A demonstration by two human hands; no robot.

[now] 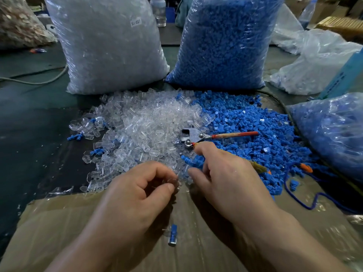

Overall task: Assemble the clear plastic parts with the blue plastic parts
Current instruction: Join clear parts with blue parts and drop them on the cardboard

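Note:
A heap of clear plastic parts (145,124) covers the table's middle, and a heap of blue plastic parts (255,130) lies to its right. My left hand (141,191) is curled at the near edge of the clear heap, thumb and forefinger pinched on a clear part (173,180). My right hand (225,173) hovers beside it with fingers spread over a few blue parts (193,160) where the heaps meet; I cannot tell whether it grips one. One assembled clear-and-blue piece (172,235) lies on the cardboard (78,222) below my hands.
A metal hand tool with red handles (198,135) rests between the heaps. Behind stand a large bag of clear parts (106,46) and a large bag of blue parts (225,42). Another bag of blue pieces (334,130) sits right. A blue cord (306,203) trails at the right.

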